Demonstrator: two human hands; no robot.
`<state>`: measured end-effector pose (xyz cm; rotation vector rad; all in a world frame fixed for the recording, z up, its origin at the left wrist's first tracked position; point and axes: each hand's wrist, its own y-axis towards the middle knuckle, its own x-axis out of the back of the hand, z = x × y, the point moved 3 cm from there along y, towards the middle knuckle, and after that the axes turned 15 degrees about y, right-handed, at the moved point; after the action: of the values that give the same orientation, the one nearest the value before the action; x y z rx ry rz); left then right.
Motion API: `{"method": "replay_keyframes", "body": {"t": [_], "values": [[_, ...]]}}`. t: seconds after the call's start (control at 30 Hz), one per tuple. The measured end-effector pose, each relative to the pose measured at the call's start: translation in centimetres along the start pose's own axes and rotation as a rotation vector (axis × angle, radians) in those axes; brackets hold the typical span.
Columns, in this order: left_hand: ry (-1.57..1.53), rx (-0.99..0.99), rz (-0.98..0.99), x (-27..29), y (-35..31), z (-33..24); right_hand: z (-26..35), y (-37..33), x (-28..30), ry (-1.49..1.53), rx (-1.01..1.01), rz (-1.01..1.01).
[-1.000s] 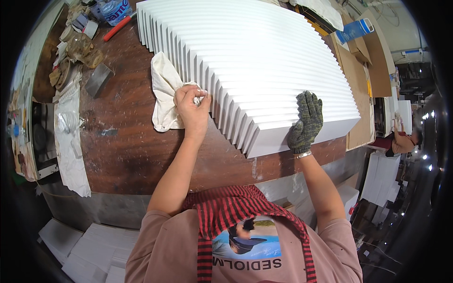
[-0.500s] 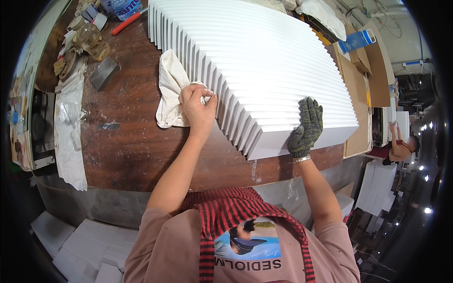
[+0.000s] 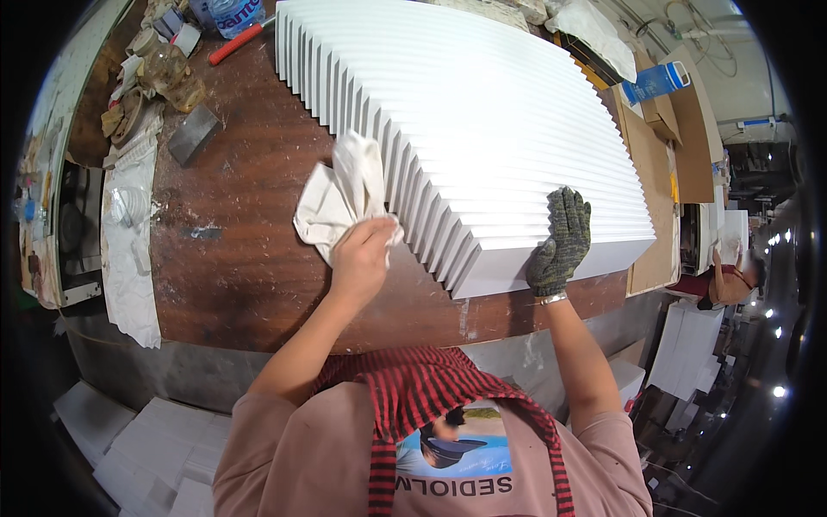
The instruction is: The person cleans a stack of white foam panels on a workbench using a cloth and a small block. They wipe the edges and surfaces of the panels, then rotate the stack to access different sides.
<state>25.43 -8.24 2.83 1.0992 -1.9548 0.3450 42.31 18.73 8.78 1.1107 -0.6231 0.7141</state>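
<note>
Since the earlier frame, the left hand (image 3: 362, 257) has slid lower in the picture along the panels' left side, and the pale cloth (image 3: 326, 207) has gone with it, one fold now standing up above the fingers. The right hand (image 3: 562, 246), in a dark green knitted glove, has stayed in the same place on the panels.

At the bottom of the frame are the wearer's brownish-pink shirt (image 3: 293, 457) and red-and-black striped apron (image 3: 431, 370). Just above, left of centre, the left hand is bare, its fingers pinched around the cloth beside the panels' stepped edges; whether the cloth presses on them I cannot tell. Right of centre, the right hand grasps nothing: it lies flat, fingers together over the top of the nearest panel and palm against its front face.

The white panels (image 3: 482, 129) fill the middle and top of the frame in a stepped, overlapping row on the brown table (image 3: 241, 284). Toward the upper left lies a grey block (image 3: 195, 135); farther up, a red handle (image 3: 236, 45) rests near a clear bottle with a blue label (image 3: 237, 15). At the upper right, a blue container (image 3: 655, 82) sits by open cardboard (image 3: 689, 146). Beyond, at the right edge, another person (image 3: 730, 283) stands near white boards.
</note>
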Motion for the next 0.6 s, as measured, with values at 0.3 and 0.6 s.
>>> {"method": "replay_keyframes", "body": {"t": [0.3,0.6], "values": [[0.235,-0.024,-0.207,0.4,9.1,0.4,0.5,0.2,0.1,0.011,-0.006,-0.017],[-0.556,0.268,-0.171,5.9,11.8,6.9,1.0,0.7,0.4,0.011,-0.030,0.001]]}}
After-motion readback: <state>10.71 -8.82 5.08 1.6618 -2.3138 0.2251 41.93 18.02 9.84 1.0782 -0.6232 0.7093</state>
